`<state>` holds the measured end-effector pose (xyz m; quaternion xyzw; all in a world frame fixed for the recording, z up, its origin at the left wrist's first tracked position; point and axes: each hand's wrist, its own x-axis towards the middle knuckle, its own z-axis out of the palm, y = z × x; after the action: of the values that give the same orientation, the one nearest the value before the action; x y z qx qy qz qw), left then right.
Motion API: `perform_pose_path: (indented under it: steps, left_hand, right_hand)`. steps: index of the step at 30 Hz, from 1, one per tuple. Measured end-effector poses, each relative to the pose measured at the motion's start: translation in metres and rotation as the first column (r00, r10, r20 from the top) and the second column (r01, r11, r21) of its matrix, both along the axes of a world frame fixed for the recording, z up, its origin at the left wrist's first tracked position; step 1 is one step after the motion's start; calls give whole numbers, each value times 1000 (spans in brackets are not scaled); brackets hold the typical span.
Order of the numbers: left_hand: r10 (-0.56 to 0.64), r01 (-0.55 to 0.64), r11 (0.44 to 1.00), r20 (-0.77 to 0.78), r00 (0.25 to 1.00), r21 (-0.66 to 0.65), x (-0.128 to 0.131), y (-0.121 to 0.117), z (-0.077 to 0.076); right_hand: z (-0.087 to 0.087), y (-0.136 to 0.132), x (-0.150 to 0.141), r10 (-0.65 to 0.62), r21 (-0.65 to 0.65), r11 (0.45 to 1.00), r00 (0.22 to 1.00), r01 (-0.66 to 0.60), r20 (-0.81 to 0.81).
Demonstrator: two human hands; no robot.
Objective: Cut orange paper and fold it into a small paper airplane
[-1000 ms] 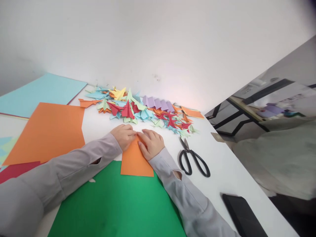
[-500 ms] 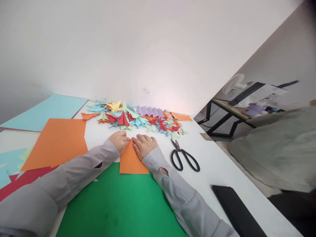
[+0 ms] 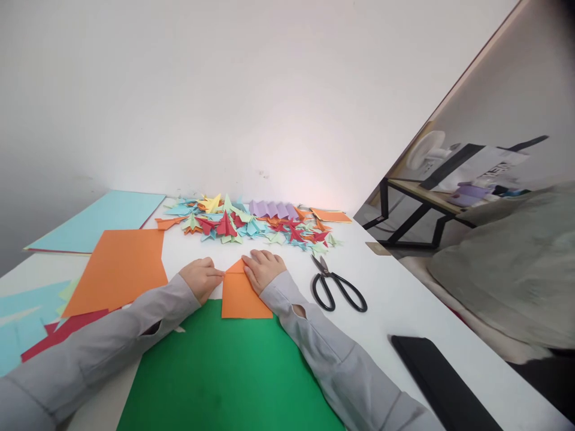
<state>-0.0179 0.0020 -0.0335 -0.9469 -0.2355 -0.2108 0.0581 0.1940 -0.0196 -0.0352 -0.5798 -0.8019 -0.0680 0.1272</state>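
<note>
Two long sleeves of a plain, soft grey with a faint lilac tint. The left sleeve fills the lower left of the frame, broad and loose at the edge, narrowing to a cuff that ends at the wrist. The right sleeve crosses the lower right of the frame, its own cuff close-fitting. Each has a small gap just behind the cuff, like a placket slit: dark inside on the left, baring a little forearm on the right. Shallow wrinkles mark the smooth, matte cloth. Both hands are bare, fingernails small.
</note>
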Motion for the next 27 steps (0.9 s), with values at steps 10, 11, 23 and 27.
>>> perform_pose_path:
  steps: [10,11,23,27]
  left_hand:
    - [642,-586,507,-176,746,-633,58,7,31]
    - [687,-517,426,-106,719,-743,61,11,30]
    - [636,359,302,467,614,-883,68,10,2]
    - [609,336,316,462,645,-887,67,4,9]
  right_hand:
    - [-4,2,1,23,1,1000,989,-23,-146]
    - [-4,3,1,27,-3,1000,985,-28,-171]
    - [-4,19,12,-298,-323,906,132,-272,-945]
    - [-2,15,8,-297,-318,900,116,-298,-948]
